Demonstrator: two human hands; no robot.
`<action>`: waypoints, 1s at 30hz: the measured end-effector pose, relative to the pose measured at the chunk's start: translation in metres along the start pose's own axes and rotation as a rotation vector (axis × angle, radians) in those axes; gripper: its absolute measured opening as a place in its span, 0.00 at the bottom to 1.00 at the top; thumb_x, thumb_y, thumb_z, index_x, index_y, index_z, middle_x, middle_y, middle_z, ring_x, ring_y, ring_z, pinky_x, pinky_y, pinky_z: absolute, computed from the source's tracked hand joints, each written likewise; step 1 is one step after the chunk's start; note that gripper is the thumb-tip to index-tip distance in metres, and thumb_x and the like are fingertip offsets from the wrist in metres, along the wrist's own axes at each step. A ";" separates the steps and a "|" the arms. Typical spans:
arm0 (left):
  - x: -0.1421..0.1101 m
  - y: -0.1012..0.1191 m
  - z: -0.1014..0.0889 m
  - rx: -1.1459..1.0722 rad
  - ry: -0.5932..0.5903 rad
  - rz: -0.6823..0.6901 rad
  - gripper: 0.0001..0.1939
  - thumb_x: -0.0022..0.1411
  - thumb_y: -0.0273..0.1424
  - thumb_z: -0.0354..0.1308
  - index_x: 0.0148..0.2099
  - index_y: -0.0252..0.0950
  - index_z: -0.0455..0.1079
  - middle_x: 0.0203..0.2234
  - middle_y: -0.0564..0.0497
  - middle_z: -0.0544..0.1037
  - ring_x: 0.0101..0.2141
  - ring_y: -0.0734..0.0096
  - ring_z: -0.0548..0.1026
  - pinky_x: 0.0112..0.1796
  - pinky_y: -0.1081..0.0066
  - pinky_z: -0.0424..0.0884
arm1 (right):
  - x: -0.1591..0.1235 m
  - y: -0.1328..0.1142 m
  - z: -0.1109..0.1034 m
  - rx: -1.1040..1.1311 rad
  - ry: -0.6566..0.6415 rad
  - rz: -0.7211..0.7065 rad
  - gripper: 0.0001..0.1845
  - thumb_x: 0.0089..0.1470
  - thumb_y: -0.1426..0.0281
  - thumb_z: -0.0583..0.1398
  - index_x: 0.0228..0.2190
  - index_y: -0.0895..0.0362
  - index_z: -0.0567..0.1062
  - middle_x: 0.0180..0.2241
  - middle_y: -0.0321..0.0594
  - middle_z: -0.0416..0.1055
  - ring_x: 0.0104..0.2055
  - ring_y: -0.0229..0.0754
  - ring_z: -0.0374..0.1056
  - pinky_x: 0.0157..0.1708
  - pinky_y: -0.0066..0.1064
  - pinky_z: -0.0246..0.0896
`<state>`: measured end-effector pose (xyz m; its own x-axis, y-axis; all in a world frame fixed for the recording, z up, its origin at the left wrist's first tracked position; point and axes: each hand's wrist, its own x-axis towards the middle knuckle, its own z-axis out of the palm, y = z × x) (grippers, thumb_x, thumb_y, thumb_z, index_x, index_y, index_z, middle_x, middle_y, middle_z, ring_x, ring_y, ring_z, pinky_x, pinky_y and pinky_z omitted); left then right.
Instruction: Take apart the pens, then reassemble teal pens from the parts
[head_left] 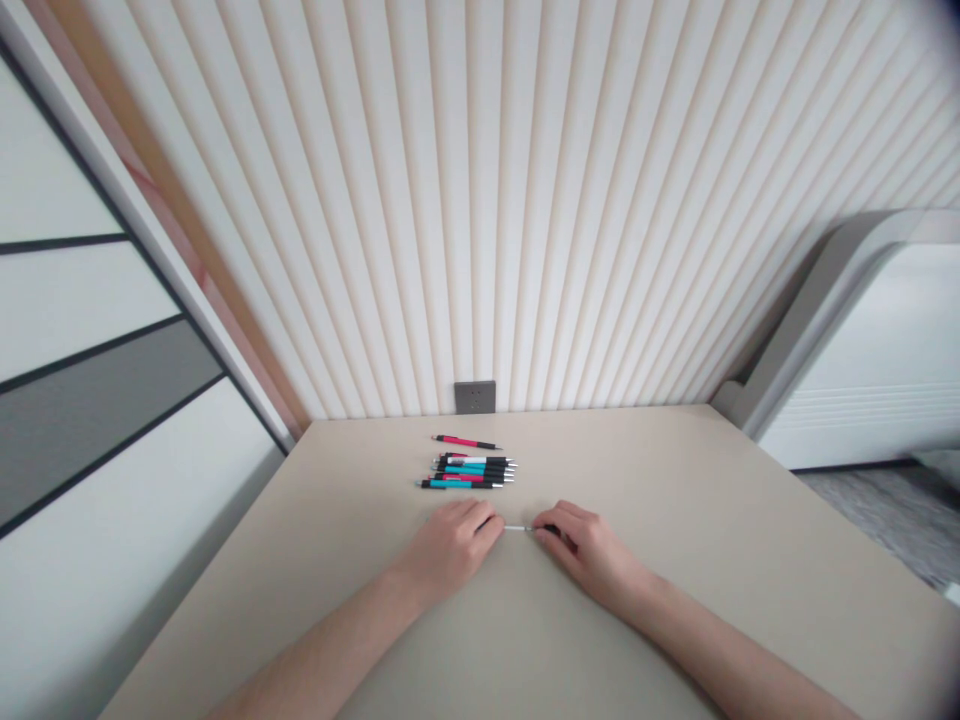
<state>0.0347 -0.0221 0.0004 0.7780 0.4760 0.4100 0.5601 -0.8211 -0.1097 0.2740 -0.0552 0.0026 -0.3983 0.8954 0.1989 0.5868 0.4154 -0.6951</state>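
Both my hands rest on the beige table (675, 520), fingers curled and pinching the two ends of a thin pen part (517, 527), a pale rod that shows between them. My left hand (450, 545) grips its left end. A dark piece shows at the fingertips of my right hand (589, 550), which grips the right end. Just beyond the hands lies a small bunch of several pens (471, 471) with teal, pink, white and black barrels. A single pink pen (465, 441) lies apart, further back.
A ribbed white wall panel rises behind the table, with a grey socket plate (474, 397) at its foot. A white and grey cabinet front (90, 400) stands at the left. A white unit (870, 350) stands at the right beyond the table's edge.
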 end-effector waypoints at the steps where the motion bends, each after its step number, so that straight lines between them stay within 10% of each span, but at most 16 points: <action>1: 0.000 0.000 0.001 -0.002 0.006 -0.010 0.11 0.69 0.26 0.46 0.36 0.35 0.68 0.29 0.50 0.69 0.31 0.70 0.68 0.33 0.69 0.66 | 0.000 0.002 -0.002 -0.012 0.009 0.010 0.17 0.64 0.61 0.50 0.39 0.54 0.75 0.35 0.41 0.72 0.35 0.40 0.68 0.37 0.31 0.63; 30: 0.001 -0.003 0.000 -0.158 0.017 -0.206 0.09 0.68 0.32 0.51 0.46 0.36 0.70 0.35 0.48 0.73 0.38 0.65 0.71 0.40 0.65 0.69 | 0.006 0.022 -0.013 0.257 0.154 0.263 0.18 0.59 0.56 0.55 0.41 0.56 0.73 0.37 0.39 0.75 0.29 0.37 0.66 0.30 0.29 0.59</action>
<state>0.0338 -0.0187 0.0010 0.6463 0.6344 0.4241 0.6540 -0.7469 0.1206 0.2940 -0.0388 -0.0022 -0.1362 0.9876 0.0783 0.4512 0.1322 -0.8826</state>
